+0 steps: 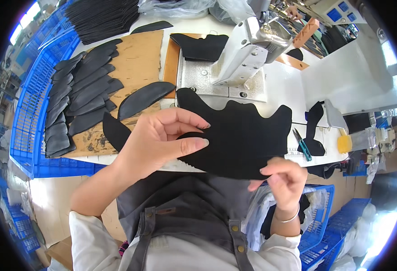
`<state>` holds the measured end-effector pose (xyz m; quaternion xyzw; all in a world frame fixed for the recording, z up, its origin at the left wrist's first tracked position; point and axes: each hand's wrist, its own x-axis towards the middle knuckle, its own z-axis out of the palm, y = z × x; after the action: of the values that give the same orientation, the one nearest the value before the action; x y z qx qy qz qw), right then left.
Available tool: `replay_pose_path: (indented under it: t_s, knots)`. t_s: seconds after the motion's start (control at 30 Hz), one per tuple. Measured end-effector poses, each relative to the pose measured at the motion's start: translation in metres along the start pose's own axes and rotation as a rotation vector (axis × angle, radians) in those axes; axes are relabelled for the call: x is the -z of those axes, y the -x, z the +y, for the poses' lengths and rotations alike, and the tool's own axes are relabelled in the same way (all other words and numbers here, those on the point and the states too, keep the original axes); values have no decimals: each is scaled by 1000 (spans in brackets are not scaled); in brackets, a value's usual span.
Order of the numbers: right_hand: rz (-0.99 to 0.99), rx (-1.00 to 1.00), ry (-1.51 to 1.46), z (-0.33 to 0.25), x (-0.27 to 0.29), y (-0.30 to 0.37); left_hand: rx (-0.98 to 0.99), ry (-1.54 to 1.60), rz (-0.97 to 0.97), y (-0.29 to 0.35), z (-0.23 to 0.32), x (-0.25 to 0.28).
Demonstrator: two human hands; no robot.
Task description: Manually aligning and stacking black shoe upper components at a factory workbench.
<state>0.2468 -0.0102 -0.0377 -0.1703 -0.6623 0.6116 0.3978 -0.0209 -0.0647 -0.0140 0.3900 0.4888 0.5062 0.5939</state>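
Note:
A large black cut piece (239, 135), flat with a wavy upper edge and a curved lower edge, lies in front of me at the table's near side. My left hand (155, 140) is at its left part, fingers bent and thumb over a curved black edge that shows between thumb and fingers. At the lower right edge my right hand (282, 180) pinches the piece between thumb and fingers. Left of it, a dark curved piece (146, 99) rests partly on a brown board, and another dark piece (115, 131) is partly hidden behind my left hand.
Beyond the piece stands a white sewing machine (243, 56). Overlapping dark pieces (90, 86) cover part of the brown board (140, 58). Teal-handled snips (303, 145) lie at right, beside a black piece (315, 122). Blue crates (29, 131) flank the table.

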Motion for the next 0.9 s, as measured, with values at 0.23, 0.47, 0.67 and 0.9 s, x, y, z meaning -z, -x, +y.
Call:
replay_pose_path:
  t_s: [0.23, 0.47, 0.67, 0.9]
  knots:
    - [186, -183, 161, -4, 21, -20, 43, -314, -159, -32, 10, -10]
    - [95, -378, 558, -10, 24, -35, 207, -559, -237, -59, 14, -21]
    - [21, -390, 684, -3, 30, -34, -47, -756, -285, -59, 0, -23]
    - [143, -315, 513, 5, 30, -28, -208, -790, -238, -58, -7, -20]
